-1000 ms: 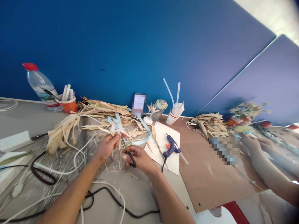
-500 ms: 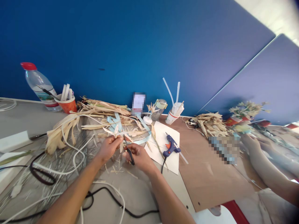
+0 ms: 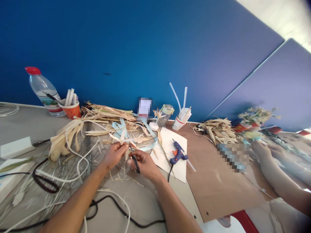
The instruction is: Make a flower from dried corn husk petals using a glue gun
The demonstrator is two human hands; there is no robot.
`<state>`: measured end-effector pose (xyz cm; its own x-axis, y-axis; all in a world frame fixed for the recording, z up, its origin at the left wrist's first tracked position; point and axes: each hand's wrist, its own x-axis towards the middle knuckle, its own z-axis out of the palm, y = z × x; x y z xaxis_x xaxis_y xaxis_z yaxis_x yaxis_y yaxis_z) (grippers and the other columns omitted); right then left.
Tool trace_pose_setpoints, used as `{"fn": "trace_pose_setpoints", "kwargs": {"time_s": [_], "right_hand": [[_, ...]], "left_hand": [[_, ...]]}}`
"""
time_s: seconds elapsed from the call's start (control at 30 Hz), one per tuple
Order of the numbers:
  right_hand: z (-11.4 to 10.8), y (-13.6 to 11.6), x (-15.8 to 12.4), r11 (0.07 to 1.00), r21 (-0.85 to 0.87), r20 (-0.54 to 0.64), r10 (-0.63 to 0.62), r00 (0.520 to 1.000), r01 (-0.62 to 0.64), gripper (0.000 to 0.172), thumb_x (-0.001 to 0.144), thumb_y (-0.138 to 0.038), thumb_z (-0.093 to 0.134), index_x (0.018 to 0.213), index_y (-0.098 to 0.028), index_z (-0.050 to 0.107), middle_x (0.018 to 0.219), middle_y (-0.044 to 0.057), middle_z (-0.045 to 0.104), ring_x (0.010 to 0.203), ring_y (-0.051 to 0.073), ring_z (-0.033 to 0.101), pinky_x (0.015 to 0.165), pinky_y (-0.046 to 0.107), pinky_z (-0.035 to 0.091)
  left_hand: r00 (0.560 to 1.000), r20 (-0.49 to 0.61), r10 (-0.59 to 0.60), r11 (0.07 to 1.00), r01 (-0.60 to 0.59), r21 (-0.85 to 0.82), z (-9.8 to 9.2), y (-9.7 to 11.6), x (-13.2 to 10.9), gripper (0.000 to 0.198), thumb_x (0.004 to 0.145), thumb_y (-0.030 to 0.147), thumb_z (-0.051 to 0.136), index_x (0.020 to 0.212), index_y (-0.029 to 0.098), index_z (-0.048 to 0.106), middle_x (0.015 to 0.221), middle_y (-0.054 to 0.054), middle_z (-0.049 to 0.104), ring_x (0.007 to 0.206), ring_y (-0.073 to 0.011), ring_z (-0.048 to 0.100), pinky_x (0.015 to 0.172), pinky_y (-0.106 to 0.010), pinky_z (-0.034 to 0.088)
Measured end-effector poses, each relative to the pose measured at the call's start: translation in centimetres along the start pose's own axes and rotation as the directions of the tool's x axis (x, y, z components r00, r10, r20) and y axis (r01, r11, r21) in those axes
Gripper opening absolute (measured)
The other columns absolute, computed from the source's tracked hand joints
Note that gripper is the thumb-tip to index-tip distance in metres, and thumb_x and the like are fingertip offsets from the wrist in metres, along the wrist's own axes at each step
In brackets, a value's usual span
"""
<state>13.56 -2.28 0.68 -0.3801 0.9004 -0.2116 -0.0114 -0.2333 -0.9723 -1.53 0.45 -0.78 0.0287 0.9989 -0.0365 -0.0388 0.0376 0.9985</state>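
Between thumb and fingers, my left hand (image 3: 114, 156) pinches a piece of pale dried husk (image 3: 122, 137) with pointed strips spreading above the fingertips. My right hand (image 3: 145, 164) is closed around small black-handled scissors (image 3: 135, 161), whose blades point up beside the left fingertips. Whether the blades touch the husk is too small to tell. Husk scraps lie on the table below both hands. Just beyond them are a light blue ribbon (image 3: 118, 128) and more husk strips. To the right, a blue glue gun (image 3: 178, 152) rests on a white sheet (image 3: 178, 173).
A husk bundle (image 3: 109, 112), orange cup (image 3: 72, 110), water bottle (image 3: 46, 92) and white cup (image 3: 179, 123) line the blue partition (image 3: 145, 48). Thin wires (image 3: 52, 176), white cables and a black cable (image 3: 126, 215) cross the left and front. Another person's arm (image 3: 274, 171) is at right.
The view has shifted very slightly, so the background sits a little lower. Both hands keep nearly the same place and grip on the husk and scissors.
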Motion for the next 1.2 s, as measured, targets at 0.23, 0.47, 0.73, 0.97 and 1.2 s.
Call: {"fn": "trace_pose_setpoints", "kwargs": {"time_s": [0.23,0.47,0.73,0.97,1.2], "right_hand": [[0.0,0.5,0.3,1.000,0.005,-0.023,-0.016,1.000,0.016,0.036,0.063,-0.038,0.074,0.086,-0.016,0.058,0.052,-0.006,0.049,0.047,0.007,0.042,0.046,0.020,0.032],[0.0,0.5,0.1,1.000,0.003,-0.027,-0.026,0.999,0.027,0.034,0.065,-0.039,0.072,0.085,-0.016,0.056,0.053,-0.006,0.050,0.046,0.007,0.042,0.046,0.020,0.033],[-0.2,0.6,0.2,0.997,-0.077,-0.106,-0.033,0.994,0.025,0.023,0.071,-0.034,0.064,0.085,-0.017,0.057,0.053,-0.005,0.051,0.045,0.008,0.042,0.046,0.021,0.033],[-2.1,-0.2,0.2,0.786,-0.606,-0.399,-0.172,0.900,-0.118,0.037,0.076,-0.038,0.058,0.107,-0.018,0.058,0.074,0.003,0.062,0.065,0.017,0.057,0.058,0.026,0.040],[-3.4,-0.6,-0.2,0.450,-0.829,-0.497,-0.317,0.808,-0.333,0.063,0.073,-0.021,0.056,0.134,-0.012,0.038,0.121,0.020,0.043,0.089,0.028,0.060,0.077,0.036,0.043]], "left_hand": [[1.000,0.017,0.008,1.000,-0.007,-0.026,0.2,0.3,-0.1,0.029,0.067,0.040,0.062,0.053,0.017,0.053,0.045,0.006,0.039,0.042,-0.0085,0.032,0.043,-0.022,0.024],[0.999,0.045,-0.017,0.999,0.018,-0.027,0.1,-0.1,0.1,0.030,0.068,0.044,0.061,0.057,0.017,0.054,0.048,0.004,0.045,0.044,-0.0092,0.035,0.044,-0.022,0.025],[0.996,0.083,-0.031,0.999,0.027,0.047,0.1,0.7,-0.2,0.037,0.071,0.050,0.055,0.074,0.014,0.062,0.046,0.008,0.033,0.043,-0.0090,0.029,0.043,-0.022,0.023],[0.999,-0.051,0.000,1.000,0.001,0.024,-0.4,-0.6,0.6,0.036,0.071,0.050,0.058,0.071,0.015,0.059,0.044,0.008,0.035,0.042,-0.0091,0.030,0.042,-0.023,0.024],[0.997,-0.067,0.027,0.999,-0.024,0.032,-0.9,-1.2,1.0,0.038,0.072,0.053,0.055,0.071,0.016,0.059,0.043,0.008,0.036,0.040,-0.0095,0.033,0.042,-0.023,0.025]]}}
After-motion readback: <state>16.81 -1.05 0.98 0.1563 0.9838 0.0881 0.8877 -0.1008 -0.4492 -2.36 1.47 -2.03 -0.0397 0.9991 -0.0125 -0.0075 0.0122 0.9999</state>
